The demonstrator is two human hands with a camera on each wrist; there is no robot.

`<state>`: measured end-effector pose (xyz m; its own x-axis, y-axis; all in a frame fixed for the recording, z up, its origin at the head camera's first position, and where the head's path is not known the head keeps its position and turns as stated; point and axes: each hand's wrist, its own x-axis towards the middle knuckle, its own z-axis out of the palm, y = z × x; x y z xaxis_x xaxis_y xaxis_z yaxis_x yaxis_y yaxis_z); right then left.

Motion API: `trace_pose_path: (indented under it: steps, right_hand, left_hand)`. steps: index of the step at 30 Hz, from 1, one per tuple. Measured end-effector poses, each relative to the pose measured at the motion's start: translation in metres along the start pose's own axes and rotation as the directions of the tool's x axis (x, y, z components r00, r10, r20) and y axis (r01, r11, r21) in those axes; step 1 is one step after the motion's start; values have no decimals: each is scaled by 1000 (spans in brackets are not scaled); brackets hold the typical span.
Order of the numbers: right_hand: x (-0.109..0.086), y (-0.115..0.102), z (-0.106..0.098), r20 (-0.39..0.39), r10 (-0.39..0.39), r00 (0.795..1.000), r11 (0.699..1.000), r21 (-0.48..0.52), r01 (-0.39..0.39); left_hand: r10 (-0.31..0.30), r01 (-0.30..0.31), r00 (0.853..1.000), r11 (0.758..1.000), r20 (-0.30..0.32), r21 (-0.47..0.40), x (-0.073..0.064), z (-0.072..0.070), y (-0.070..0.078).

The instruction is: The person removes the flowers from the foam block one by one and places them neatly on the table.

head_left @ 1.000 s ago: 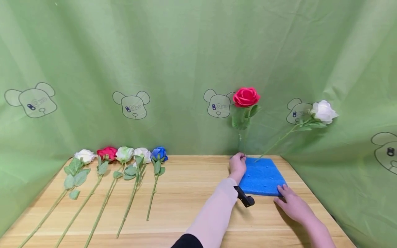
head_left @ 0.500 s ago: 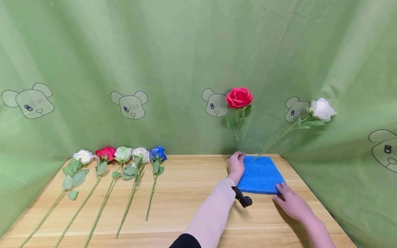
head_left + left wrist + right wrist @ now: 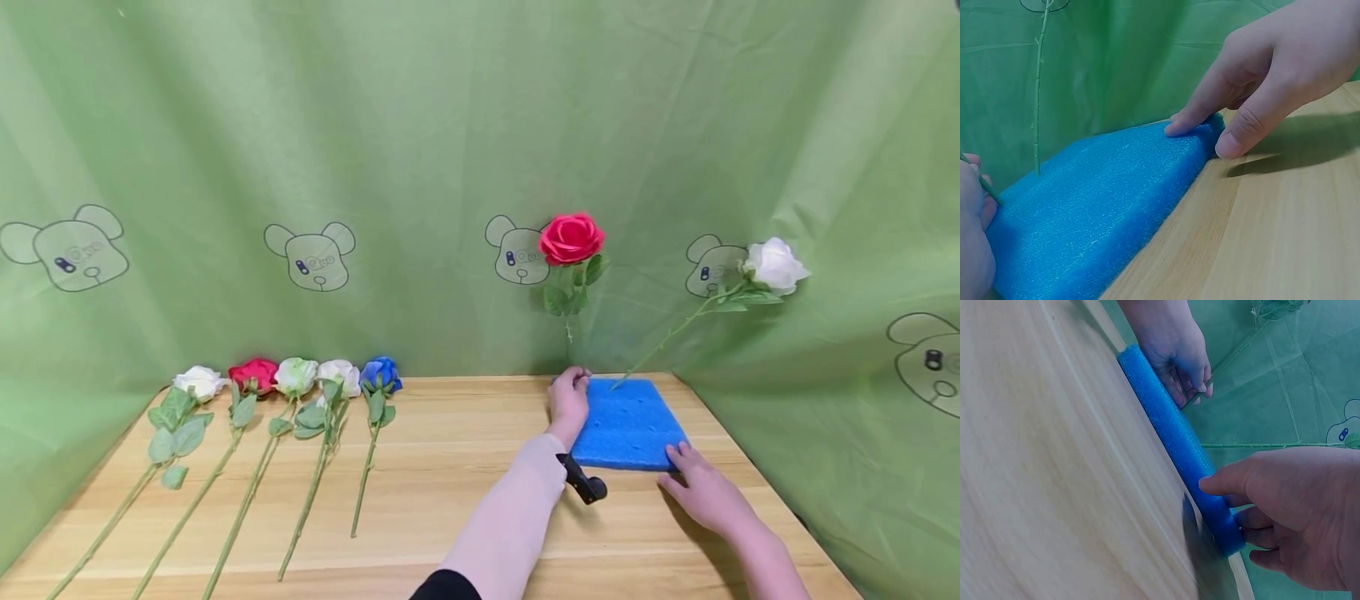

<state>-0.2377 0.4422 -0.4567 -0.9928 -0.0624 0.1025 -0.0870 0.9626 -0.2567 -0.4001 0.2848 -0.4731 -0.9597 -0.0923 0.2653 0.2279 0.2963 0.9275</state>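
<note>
A blue foam block (image 3: 626, 425) lies flat at the table's back right. At its back left corner my left hand (image 3: 568, 404) pinches the stem of a red rose (image 3: 572, 239), which stands nearly upright. The left wrist view shows that stem (image 3: 988, 187) meeting the foam's top; how deep it goes cannot be seen. A white rose (image 3: 776, 267) is stuck in the foam's back edge and leans right. My right hand (image 3: 705, 492) grips the front right corner of the block, index finger (image 3: 1194, 115) on top and thumb (image 3: 1232, 144) against the side.
Several roses lie in a row on the left of the wooden table (image 3: 450, 467): a white rose (image 3: 201, 382), another red rose (image 3: 255, 375), a pale green rose (image 3: 296, 377), a second white one and a blue rose (image 3: 381, 373). Green curtain (image 3: 420, 167) encloses the table's back and sides.
The red rose's bloom has shifted left and now stands straighter above the foam. Both hands keep their places on the stem and the foam; the head view has shifted slightly.
</note>
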Motion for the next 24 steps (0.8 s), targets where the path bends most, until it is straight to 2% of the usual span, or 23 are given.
trace_pose_path:
  steps: [9,13,19,24]
  right_hand:
    - [-1,-2,-3,1,0,1000,1000,0,0]
    - [0,-3,-3,1,-3,1000,1000,4,3]
    - [0,-3,-2,1,-3,1000,1000,6,3]
    - [-1,-2,-4,6,1,1000,1000,15,-1]
  left_hand:
    - [-9,9,1000,1000,7,-29,-1,-4,1]
    - [4,-4,1000,1000,4,-24,-2,-7,2]
    - [70,-69,997,995,18,-74,-5,-12,0]
    - [173,-161,983,969,53,-189,-11,-16,-4]
